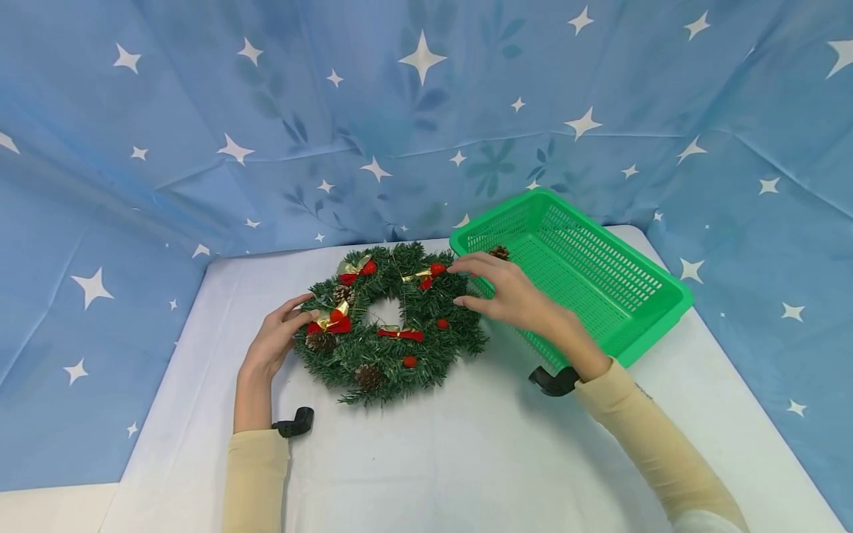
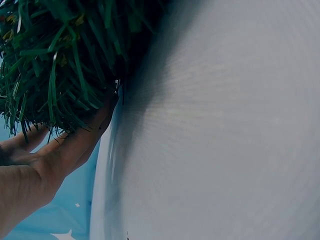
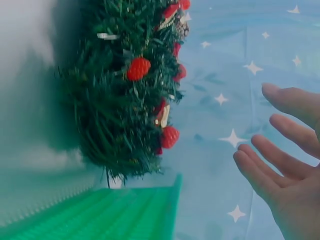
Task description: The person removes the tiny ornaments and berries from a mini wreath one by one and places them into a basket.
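A green artificial Christmas wreath trimmed with red-and-gold bows, red berries and pine cones lies on the white-covered table. At its left edge my left hand grips the greenery, thumb on top near a bow. The left wrist view shows fingers reaching beneath the needles. My right hand hovers over the wreath's right side, fingers spread and holding nothing. In the right wrist view that hand is apart from the wreath.
Behind and right of the wreath stands a green plastic basket with slotted walls. A pine cone shows in it, partly hidden by my right hand. Blue star-patterned cloth hangs around the table.
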A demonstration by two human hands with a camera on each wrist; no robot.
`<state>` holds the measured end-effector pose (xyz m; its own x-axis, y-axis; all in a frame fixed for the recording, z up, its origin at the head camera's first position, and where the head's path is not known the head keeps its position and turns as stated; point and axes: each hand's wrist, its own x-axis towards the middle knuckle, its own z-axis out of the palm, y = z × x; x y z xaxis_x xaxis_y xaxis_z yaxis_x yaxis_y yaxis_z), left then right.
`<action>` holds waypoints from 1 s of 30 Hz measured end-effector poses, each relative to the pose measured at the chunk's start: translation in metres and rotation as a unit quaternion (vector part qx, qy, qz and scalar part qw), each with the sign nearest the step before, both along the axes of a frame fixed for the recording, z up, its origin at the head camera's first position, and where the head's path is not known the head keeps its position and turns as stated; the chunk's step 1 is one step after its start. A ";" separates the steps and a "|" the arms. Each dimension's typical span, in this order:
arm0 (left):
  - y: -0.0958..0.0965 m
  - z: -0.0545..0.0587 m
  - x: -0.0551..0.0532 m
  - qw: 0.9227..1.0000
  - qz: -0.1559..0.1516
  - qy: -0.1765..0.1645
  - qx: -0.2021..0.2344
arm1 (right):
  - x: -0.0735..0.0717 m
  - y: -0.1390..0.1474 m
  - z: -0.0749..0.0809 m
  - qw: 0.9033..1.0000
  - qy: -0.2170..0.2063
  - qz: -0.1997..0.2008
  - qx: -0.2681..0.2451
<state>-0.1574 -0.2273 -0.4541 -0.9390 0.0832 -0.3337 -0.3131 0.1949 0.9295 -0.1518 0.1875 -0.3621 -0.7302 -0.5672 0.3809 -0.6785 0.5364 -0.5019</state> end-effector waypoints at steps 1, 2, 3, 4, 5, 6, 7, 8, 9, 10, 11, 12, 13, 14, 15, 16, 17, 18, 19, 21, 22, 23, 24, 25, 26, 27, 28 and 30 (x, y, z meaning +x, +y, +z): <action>0.000 0.000 0.000 1.000 0.000 0.000 -0.001 | 0.001 -0.002 -0.001 1.000 0.001 0.001 -0.004; 0.000 -0.001 0.000 1.000 0.000 0.001 -0.002 | 0.003 -0.003 -0.002 1.000 0.003 0.003 -0.007; 0.000 -0.001 0.000 1.000 0.001 0.001 -0.004 | 0.003 -0.005 -0.004 1.000 0.007 0.005 -0.009; 0.000 -0.002 0.000 1.000 0.002 0.002 -0.007 | 0.004 -0.007 -0.006 1.000 0.010 0.007 -0.010; -0.001 -0.002 -0.001 1.000 0.003 0.003 -0.010 | 0.005 -0.008 -0.007 1.000 0.013 0.011 -0.013; -0.001 -0.003 -0.001 1.000 0.004 0.003 -0.013 | 0.006 -0.010 -0.009 1.000 0.015 0.014 -0.014; -0.001 -0.003 -0.001 1.000 0.005 0.003 -0.016 | 0.007 -0.011 -0.010 1.000 0.017 0.016 -0.016; -0.001 -0.003 -0.001 1.000 0.004 0.004 -0.020 | 0.008 -0.013 -0.012 0.999 0.019 0.019 -0.017; -0.001 -0.004 -0.001 1.000 0.004 0.003 -0.021 | 0.008 -0.014 -0.013 0.999 0.021 0.022 -0.018; -0.001 -0.003 -0.001 1.000 0.004 0.002 -0.020 | 0.010 -0.016 -0.014 0.999 0.021 0.025 -0.021; -0.001 -0.003 -0.001 1.000 0.004 0.001 -0.017 | 0.011 -0.017 -0.016 0.999 0.020 0.028 -0.022; -0.001 -0.003 0.000 1.000 0.003 0.001 -0.015 | 0.012 -0.019 -0.016 0.999 0.020 0.030 -0.023; -0.001 -0.003 0.000 1.000 0.003 0.000 -0.012 | 0.013 -0.020 -0.018 0.999 0.020 0.033 -0.027; -0.001 -0.003 -0.001 1.000 0.002 0.000 -0.010 | 0.014 -0.021 -0.019 0.999 0.020 0.036 -0.029; 0.000 -0.003 -0.001 1.000 0.004 -0.001 -0.006 | 0.014 -0.023 -0.020 0.999 0.021 0.039 -0.031; 0.000 -0.003 -0.001 1.000 0.004 0.000 -0.004 | 0.015 -0.024 -0.022 0.998 0.020 0.041 -0.033; 0.000 -0.003 -0.001 1.000 0.004 0.000 -0.003 | 0.016 -0.026 -0.024 0.998 0.020 0.044 -0.036; 0.000 -0.003 -0.001 1.000 0.004 0.001 -0.004 | 0.016 -0.028 -0.025 0.998 0.021 0.046 -0.038; 0.000 -0.003 -0.002 1.000 0.005 0.001 -0.003 | 0.017 -0.029 -0.027 0.998 0.021 0.048 -0.039; -0.001 -0.003 -0.002 1.000 0.006 0.002 0.000 | 0.018 -0.032 -0.031 0.998 0.019 0.049 -0.039; -0.001 -0.003 -0.002 1.000 0.005 0.002 -0.001 | 0.019 -0.034 -0.033 0.998 0.019 0.050 -0.037; -0.001 -0.003 -0.002 1.000 0.005 0.002 -0.002 | 0.019 -0.035 -0.034 0.998 0.016 0.050 -0.037; -0.001 -0.003 -0.002 1.000 0.005 0.002 -0.003 | 0.021 -0.037 -0.036 0.998 0.012 0.051 -0.036; -0.001 -0.003 -0.002 1.000 0.005 0.001 -0.003 | 0.021 -0.039 -0.038 0.998 0.006 0.053 -0.037; -0.001 -0.004 -0.002 1.000 0.005 0.001 -0.003 | 0.022 -0.040 -0.040 0.998 0.002 0.054 -0.036; -0.001 -0.004 -0.002 1.000 0.004 0.001 -0.005 | 0.023 -0.042 -0.041 0.998 -0.002 0.056 -0.036; -0.001 -0.004 -0.002 1.000 0.004 0.000 -0.005 | 0.024 -0.045 -0.043 0.998 -0.003 0.058 -0.036; -0.001 -0.003 -0.002 1.000 0.007 0.001 -0.008 | 0.025 -0.049 -0.045 0.998 -0.007 0.061 -0.032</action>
